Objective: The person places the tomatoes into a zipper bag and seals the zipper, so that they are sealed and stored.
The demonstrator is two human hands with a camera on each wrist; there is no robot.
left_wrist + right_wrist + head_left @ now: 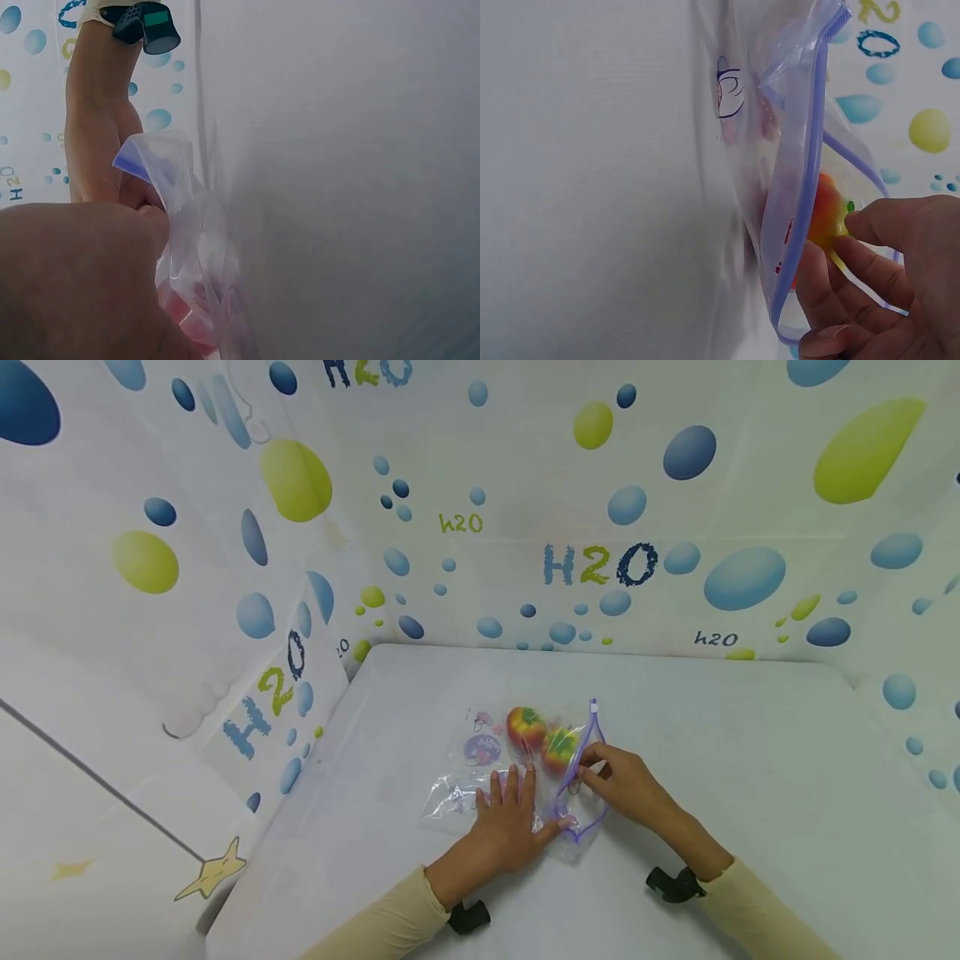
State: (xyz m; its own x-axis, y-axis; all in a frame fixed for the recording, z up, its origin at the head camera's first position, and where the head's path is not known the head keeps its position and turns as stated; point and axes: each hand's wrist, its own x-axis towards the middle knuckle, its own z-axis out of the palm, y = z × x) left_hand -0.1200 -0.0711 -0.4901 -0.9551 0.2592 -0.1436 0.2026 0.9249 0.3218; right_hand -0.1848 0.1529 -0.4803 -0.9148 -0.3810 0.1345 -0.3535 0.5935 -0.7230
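Clear plastic bag (448,800), lower centre of the frame on the desk (750,752), already holds two red-yellow fruits (526,725); its purple zip (567,774) gapes, sealing apparently undone; left hand (504,833) presses, fingers spread; right hand (628,787) meets the mouth, its grip unclear.

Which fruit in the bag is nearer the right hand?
The fruit beside the purple zip, by the right hand; the other fruit lies farther left in the head view.
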